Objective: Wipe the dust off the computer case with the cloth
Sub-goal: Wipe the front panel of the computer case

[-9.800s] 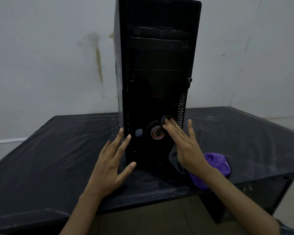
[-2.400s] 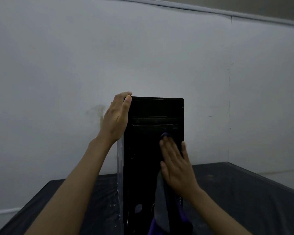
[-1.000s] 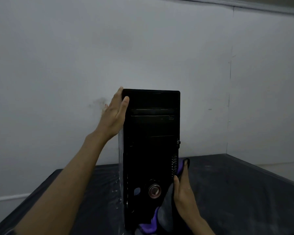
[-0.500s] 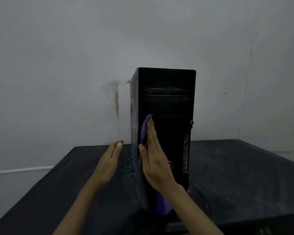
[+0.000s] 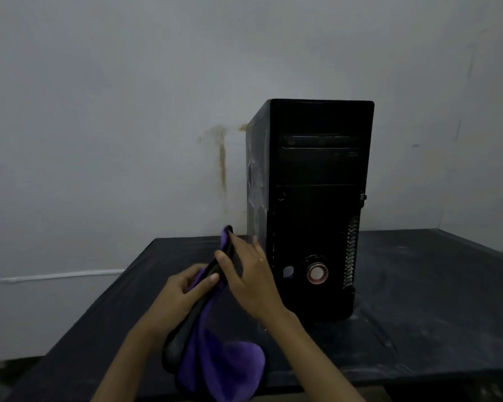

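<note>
Cloth: we hold the soft purple microfibre cloth (image 5: 215,364) between both hands, in front of the case and to its left – not touching it.
Left hand: our left hand (image 5: 183,294) pinches a fold of the cloth, fingers (image 5: 206,281) curled round it, thumb on top.
Right hand: our right hand (image 5: 250,277) lies along the upper part of the cloth; the fingers look fairly straight against it, with the thumb across the fabric. We judge it to be holding the cloth, though how tightly we cannot tell.
Case: the tall black metal-and-plastic computer case (image 5: 317,204) stands upright on the dark, plastic-covered counter (image 5: 418,285), near the grey wall (image 5: 128,111).
Dust: pale smears show on the case's left side panel – that face looks like the one left to wipe.
How the cloth handles: limp, light and grippy, we judge; it drapes and hangs below our hands, so it wants bunching or folding into a pad under a flat palm.
How the case handles: stiff and probably heavy, yet tall and narrow, so a sideways push could rock it. The front panel has a round button and vent slits that could snag the cloth.
Where to hold: we would steady the case at a top corner with the left hand while the right wipes.
</note>
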